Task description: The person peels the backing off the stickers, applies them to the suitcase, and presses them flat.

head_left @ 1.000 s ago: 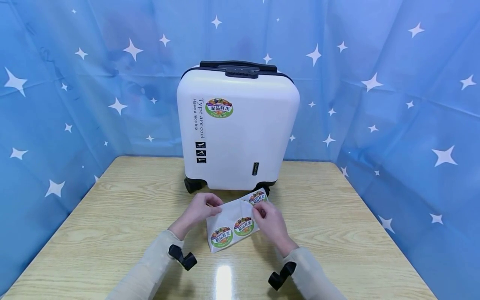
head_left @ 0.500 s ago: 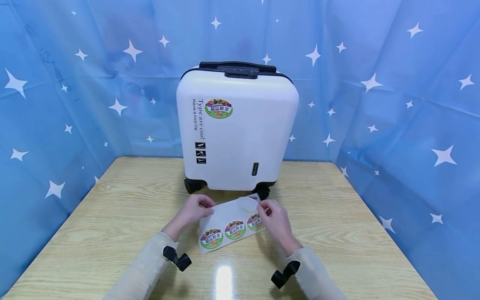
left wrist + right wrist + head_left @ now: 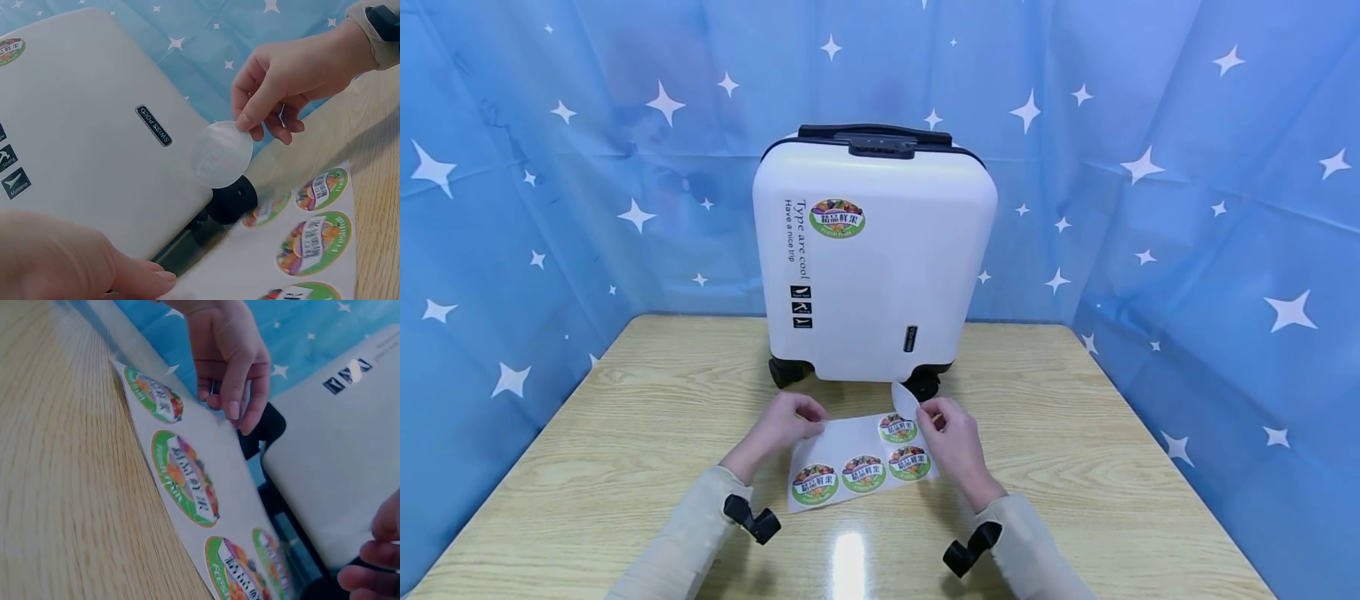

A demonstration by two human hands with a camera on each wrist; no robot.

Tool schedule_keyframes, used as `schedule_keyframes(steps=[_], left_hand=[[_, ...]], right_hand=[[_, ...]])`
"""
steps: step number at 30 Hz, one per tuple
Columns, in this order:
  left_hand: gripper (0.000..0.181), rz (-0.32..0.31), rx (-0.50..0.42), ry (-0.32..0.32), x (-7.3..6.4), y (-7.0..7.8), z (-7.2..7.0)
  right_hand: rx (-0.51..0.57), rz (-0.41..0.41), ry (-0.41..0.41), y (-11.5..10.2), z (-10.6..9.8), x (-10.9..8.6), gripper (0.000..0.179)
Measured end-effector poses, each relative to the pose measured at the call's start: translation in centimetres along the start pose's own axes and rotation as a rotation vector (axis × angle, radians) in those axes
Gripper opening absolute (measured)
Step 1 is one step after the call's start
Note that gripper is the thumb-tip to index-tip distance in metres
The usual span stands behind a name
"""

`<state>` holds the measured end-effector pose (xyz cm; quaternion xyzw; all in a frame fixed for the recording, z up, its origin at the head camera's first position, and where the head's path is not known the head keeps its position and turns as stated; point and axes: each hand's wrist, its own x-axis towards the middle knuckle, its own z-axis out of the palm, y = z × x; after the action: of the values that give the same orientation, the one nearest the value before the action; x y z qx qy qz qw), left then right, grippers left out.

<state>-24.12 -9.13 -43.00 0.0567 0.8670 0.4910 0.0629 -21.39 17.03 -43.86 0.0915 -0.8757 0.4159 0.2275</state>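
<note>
My right hand [image 3: 953,446] pinches a peeled oval sticker [image 3: 905,401] at its edge. Its plain white back shows in the head view, and in the left wrist view the sticker [image 3: 220,156] is whole and off the sheet. A white sticker sheet [image 3: 842,438] with several oval fruit labels is tilted above the table, its upper left corner pinched by my left hand [image 3: 784,432]. Behind both hands stands a white suitcase [image 3: 880,267], with one matching fruit sticker [image 3: 837,218] on its upper left front.
The suitcase's black wheels [image 3: 922,383] rest on the wooden table [image 3: 662,400], just behind the sheet. A blue curtain [image 3: 685,183] with white stars hangs around the back and sides. Black cameras [image 3: 752,518] are strapped to both wrists.
The sticker has come away from the sheet in the right hand, its back now showing. The left hand has drawn the sheet left and slightly down, and another label on it is uncovered.
</note>
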Motion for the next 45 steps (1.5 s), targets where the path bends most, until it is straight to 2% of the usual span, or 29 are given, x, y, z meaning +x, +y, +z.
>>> schedule_keyframes(steps=[5, 10, 16, 22, 27, 35, 45], left_hand=[[0.013, 0.036, -0.01, -0.003, 0.0, 0.2, -0.2], [0.013, 0.035, 0.003, -0.006, 0.0, 0.8, -0.2], [0.009, 0.068, -0.001, -0.003, 0.0, 1.5, 0.0], [0.005, 0.125, -0.089, -0.025, 0.0, 2.4, 0.2], [0.008, 0.154, -0.129, -0.037, 0.0, 2.9, 0.4], [0.01, 0.201, -0.133, -0.019, 0.0, 3.8, 0.8], [0.021, 0.267, -0.205, -0.008, -0.3, 4.4, 1.4]], right_hand=[[-0.004, 0.005, -0.006, -0.3, 0.1, -0.1, 0.003], [0.009, -0.02, 0.001, -0.6, 0.1, -0.1, 0.003], [0.023, -0.105, 0.042, -0.9, 0.2, -0.1, 0.003], [0.026, -0.184, 0.066, -1.4, 0.2, -0.1, 0.007], [0.036, -0.193, 0.057, -1.9, 0.1, 0.0, 0.004], [0.064, -0.187, 0.03, -2.4, 0.1, 0.1, 0.006], [0.091, -0.187, 0.02, -3.1, 0.0, 0.2, 0.007]])
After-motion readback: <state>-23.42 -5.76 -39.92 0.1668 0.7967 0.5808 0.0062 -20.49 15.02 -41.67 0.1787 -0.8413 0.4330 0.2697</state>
